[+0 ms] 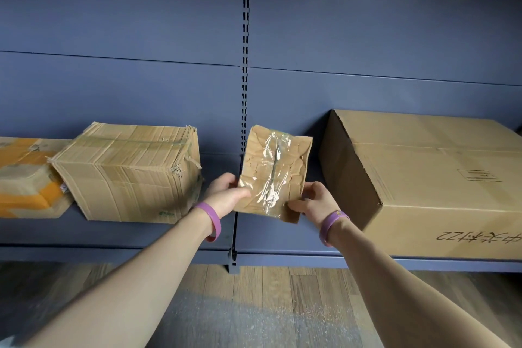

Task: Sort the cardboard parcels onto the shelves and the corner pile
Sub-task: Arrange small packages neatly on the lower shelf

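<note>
Bare forearms, no sleeves; purple wristband (212, 222) each wrist, right one (331, 224) embossed.

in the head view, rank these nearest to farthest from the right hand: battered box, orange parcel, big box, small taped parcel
From the right hand:
1. small taped parcel: pinched in its fingers, centre.
2. big box: just to its right on the shelf.
3. battered box: on the left, beyond the other hand.
4. orange parcel: far left edge.
</note>
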